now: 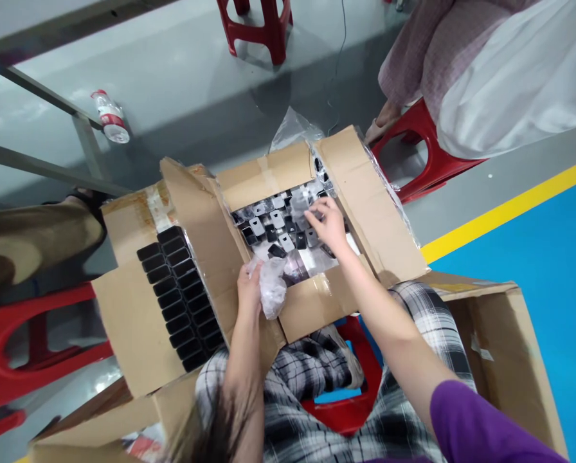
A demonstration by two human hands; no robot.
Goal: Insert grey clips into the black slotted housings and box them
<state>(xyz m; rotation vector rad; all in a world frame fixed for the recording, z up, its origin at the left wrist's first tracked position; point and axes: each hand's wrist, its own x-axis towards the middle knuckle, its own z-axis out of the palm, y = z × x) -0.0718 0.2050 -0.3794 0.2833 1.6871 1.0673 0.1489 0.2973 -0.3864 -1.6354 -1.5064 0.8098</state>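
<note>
My left hand (250, 287) grips a crumpled clear plastic bag (272, 289) at the near left edge of an open cardboard box (314, 307). Over the box my right hand (325, 222) has its thumb and fingers pinched at a translucent plastic piece (299, 204). Small black and grey cases (277, 220) lie loose inside, with clear plastic among them. To the left, two columns of black rectangular cases (177, 296) lie in rows on cardboard.
Another open carton (503, 347) stands at my right, and one (95, 421) at lower left. Red stools (425, 151) stand around. A person in a white garment (519, 83) sits at upper right. A bottle (110, 117) lies on the floor near a table frame.
</note>
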